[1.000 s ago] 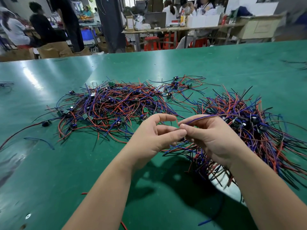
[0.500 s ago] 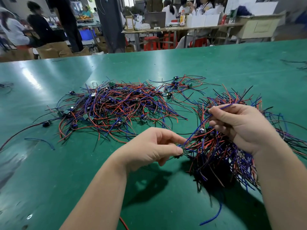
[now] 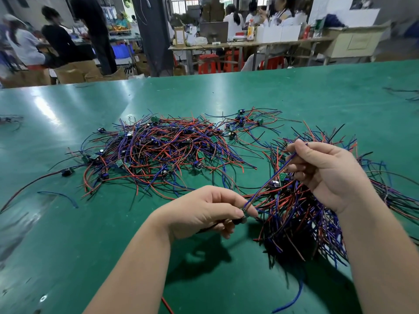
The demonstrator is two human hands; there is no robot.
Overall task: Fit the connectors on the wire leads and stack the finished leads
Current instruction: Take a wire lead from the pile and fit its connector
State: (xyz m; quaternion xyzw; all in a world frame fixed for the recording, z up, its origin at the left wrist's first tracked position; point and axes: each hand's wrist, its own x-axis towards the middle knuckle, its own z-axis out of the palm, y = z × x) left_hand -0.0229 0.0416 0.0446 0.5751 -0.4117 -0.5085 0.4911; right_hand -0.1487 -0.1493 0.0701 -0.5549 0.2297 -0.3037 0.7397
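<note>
One lead held between both hands over the green table mat (image 3: 68,245).
The left hand (image 3: 204,211) pinches the small dark connector (image 3: 243,215) at the near end of a thin blue insulated wire lead (image 3: 269,180). The right hand (image 3: 324,175) pinches its far end, above the right-hand heap of red, blue and black wires (image 3: 301,223). A flatter tangled pile (image 3: 158,152) lies far left. The lead looks light, limp and springy (likely to snag on neighbours), so it is best held at the stiff connector body, not mid-wire.

Green table (image 3: 294,94); bkgd ppl (image 3: 56,39), red stools (image 3: 207,63), cardboard boxes (image 3: 77,71).
</note>
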